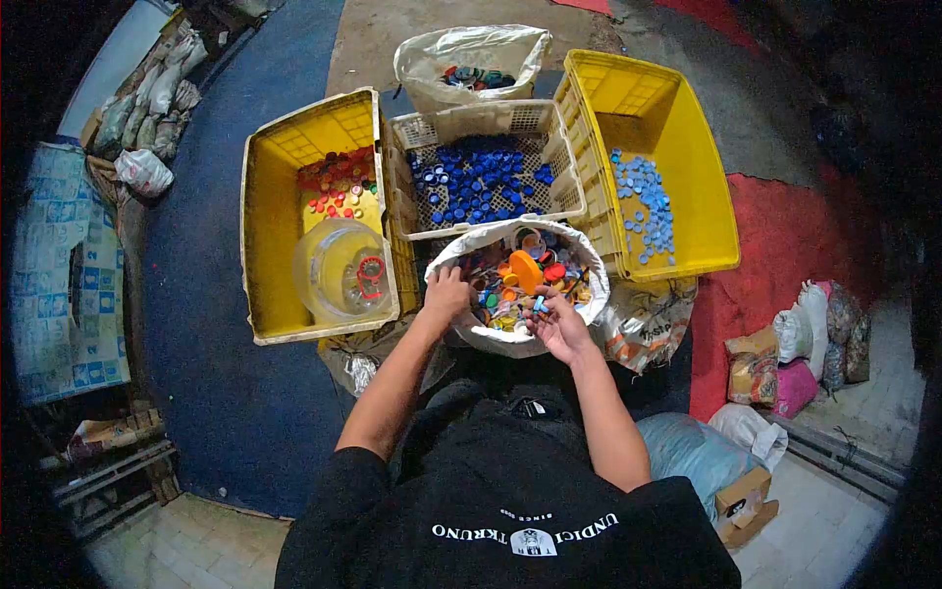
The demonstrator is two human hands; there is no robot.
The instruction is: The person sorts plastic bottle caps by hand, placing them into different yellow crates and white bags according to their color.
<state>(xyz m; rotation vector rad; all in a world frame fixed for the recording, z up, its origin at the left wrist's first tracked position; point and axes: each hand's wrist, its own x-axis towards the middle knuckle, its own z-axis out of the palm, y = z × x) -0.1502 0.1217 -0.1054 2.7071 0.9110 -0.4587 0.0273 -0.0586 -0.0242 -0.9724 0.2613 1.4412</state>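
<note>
A white sack stands open in front of me, full of mixed plastic caps and a large orange lid. My left hand is at the sack's left rim, its fingers curled over the edge and partly hidden. Over the right front of the sack, my right hand is turned palm up. Its fingers close on small light blue bottle caps; how many is hard to make out.
Behind the sack is a white crate of dark blue caps. A yellow crate at left holds red caps and a clear round container; another yellow crate at right holds light blue caps. Farther back stands a pale sack.
</note>
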